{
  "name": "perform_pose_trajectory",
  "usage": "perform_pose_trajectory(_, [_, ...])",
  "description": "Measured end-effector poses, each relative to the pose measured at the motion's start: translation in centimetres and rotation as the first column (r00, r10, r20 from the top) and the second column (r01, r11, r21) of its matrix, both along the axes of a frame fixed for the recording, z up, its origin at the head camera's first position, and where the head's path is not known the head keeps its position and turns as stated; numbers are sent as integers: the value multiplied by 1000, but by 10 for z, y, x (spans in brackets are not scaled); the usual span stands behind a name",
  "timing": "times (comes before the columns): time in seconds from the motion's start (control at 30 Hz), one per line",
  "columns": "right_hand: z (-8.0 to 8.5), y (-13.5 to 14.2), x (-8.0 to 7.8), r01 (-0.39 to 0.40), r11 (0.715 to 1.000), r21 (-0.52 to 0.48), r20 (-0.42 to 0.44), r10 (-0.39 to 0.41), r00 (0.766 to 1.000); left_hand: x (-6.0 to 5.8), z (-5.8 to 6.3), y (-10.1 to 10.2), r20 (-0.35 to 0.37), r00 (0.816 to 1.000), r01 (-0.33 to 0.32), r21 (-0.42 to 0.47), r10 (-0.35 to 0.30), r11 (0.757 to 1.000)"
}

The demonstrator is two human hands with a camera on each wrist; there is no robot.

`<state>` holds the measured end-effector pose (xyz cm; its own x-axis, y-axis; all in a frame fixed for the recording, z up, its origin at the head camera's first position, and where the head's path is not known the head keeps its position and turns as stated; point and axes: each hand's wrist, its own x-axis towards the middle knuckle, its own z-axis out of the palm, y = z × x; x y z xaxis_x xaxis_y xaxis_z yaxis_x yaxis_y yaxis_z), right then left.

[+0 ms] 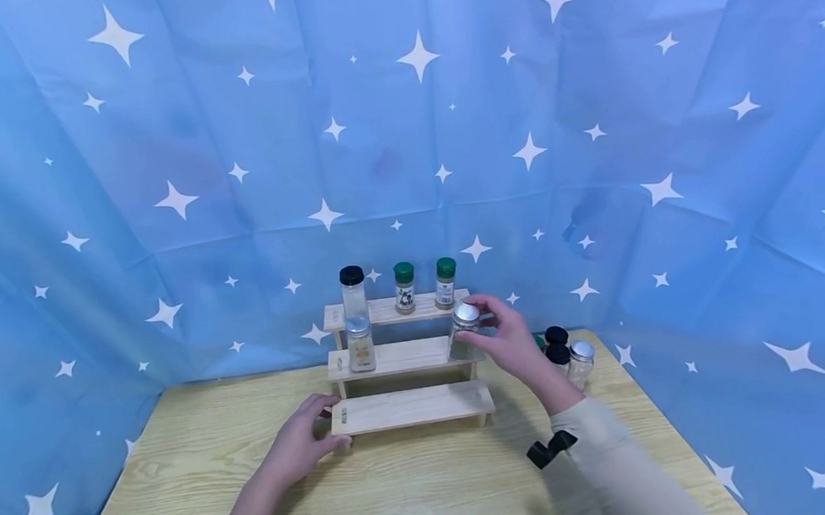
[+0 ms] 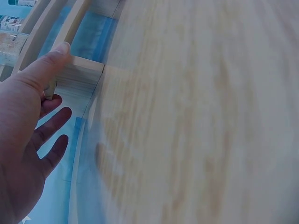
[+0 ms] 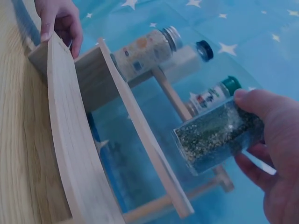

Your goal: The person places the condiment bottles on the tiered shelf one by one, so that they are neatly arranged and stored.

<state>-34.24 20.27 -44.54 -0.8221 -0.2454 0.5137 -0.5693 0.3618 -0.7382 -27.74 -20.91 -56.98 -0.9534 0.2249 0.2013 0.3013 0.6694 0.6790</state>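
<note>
A three-tier wooden rack (image 1: 417, 408) stands on the table. My left hand (image 1: 296, 444) grips the left end of its lowest step; the left wrist view shows the thumb (image 2: 58, 50) on one side and fingers beyond. With my right hand (image 1: 512, 342) I hold a glass spice jar (image 3: 215, 135) of green flakes near its silver lid (image 1: 465, 312), over the middle step's right end. On that step's left end is a silver-lidded jar (image 1: 361, 350). A black-capped jar (image 1: 354, 294) and two green-capped jars (image 1: 405, 290) (image 1: 446, 289) line the top step.
Several more jars (image 1: 579, 361) with black, green and silver lids cluster on the table (image 1: 402, 501) to the right, partly behind my right forearm. A blue star-patterned cloth (image 1: 390, 154) hangs close behind the rack and along both sides.
</note>
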Motion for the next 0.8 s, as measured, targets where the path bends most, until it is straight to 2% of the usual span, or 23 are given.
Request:
perform_pose_trajectory(0.27, [-1, -29, -11, -56, 998, 11, 29, 55, 998, -1, -2, -1, -12, 1000, 2, -4, -2, 1000])
perform_pose_trajectory(0.53, [0, -51, -17, -80, 997, 22, 93, 78, 993, -1, -4, 0, -13, 1000, -1, -16, 1, 1000])
perform_pose_trajectory(0.8, [-1, -64, -26, -105, 994, 32, 89, 102, 991, -2, -3, 0, -10, 1000, -4, -14, 4, 1000])
